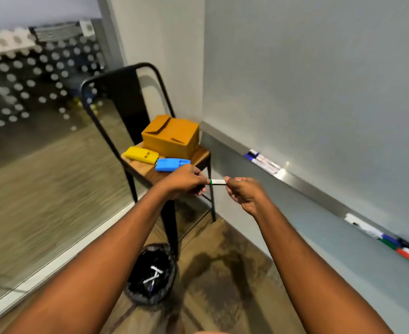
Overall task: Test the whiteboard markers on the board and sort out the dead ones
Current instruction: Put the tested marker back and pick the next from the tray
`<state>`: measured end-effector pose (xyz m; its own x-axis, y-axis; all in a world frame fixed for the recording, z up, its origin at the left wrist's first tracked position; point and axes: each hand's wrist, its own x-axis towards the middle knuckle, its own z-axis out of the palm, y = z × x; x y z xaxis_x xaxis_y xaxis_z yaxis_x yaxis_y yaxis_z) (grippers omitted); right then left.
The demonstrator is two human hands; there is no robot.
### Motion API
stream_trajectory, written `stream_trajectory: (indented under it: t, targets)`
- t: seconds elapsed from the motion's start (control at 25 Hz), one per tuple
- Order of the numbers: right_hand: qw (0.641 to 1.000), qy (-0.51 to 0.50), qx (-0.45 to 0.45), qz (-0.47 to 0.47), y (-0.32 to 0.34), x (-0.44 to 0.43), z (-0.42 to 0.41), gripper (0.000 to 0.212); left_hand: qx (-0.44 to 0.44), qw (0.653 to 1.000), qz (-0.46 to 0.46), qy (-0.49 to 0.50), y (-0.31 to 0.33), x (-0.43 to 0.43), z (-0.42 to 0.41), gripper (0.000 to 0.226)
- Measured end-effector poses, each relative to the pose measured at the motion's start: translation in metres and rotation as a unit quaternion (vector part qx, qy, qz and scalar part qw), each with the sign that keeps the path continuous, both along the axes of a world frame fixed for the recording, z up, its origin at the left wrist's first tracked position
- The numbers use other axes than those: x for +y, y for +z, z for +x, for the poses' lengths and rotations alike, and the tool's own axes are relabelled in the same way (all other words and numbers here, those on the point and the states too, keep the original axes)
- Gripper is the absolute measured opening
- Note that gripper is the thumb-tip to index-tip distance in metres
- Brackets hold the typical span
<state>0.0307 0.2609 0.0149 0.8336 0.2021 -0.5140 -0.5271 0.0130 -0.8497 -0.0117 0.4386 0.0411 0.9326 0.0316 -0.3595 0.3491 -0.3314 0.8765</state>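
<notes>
Left hand [183,182], fingers pinching marker [218,181] at green-banded end, right hand [245,192], fingers curled round other end

Operator's body as I see it over the remote feed. Left hand [184,180] and right hand [244,192]: bare. Left forearm [107,256] and right forearm [302,256]: bare and uncovered along their whole visible length, down to the lower frame edge.

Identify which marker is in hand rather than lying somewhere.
The green-banded marker, gripped at either end by the left hand and right hand. All the others lie on the ledge or in the bin.
</notes>
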Motion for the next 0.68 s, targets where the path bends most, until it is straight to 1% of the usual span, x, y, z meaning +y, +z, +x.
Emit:
stream_trajectory:
  t: [0.12, 0.24, 0.36, 0.44, 0.48, 0.52, 0.56, 0.6, 0.68]
  targets:
    - [0.994, 0.056, 0.030, -0.091, -0.049, 0.057, -0.021, 0.018, 0.095, 0.995, 0.026, 0.013, -0.045, 0.054, -0.029, 0.016]
    - [0.967, 0.155, 0.017, -0.200, -0.084, 0.097, -0.050, 0.026, 0.153, 0.981, 0.095, 0.067, -0.097, 0.097, -0.065, 0.026]
    - [0.913, 0.301, -0.009, -0.275, -0.107, 0.119, -0.084, 0.029, 0.214, 0.962, 0.138, 0.100, -0.158, 0.128, -0.105, 0.027]
    - [0.862, 0.400, -0.032, -0.308, -0.114, 0.127, -0.098, 0.025, 0.247, 0.950, 0.164, 0.101, -0.192, 0.143, -0.123, 0.022]
    - [0.835, 0.441, -0.047, -0.326, -0.117, 0.127, -0.102, 0.021, 0.255, 0.946, 0.170, 0.107, -0.206, 0.148, -0.130, 0.023]
    - [0.809, 0.471, -0.063, -0.345, -0.121, 0.128, -0.103, 0.019, 0.259, 0.944, 0.169, 0.111, -0.218, 0.151, -0.135, 0.026]
    - [0.785, 0.497, -0.081, -0.361, -0.125, 0.130, -0.103, 0.021, 0.265, 0.942, 0.170, 0.114, -0.231, 0.156, -0.139, 0.028]
    - [0.768, 0.509, -0.091, -0.378, -0.129, 0.131, -0.101, 0.028, 0.274, 0.939, 0.175, 0.115, -0.238, 0.158, -0.142, 0.030]
    - [0.750, 0.515, -0.094, -0.405, -0.137, 0.131, -0.097, 0.037, 0.303, 0.926, 0.195, 0.110, -0.253, 0.165, -0.143, 0.032]
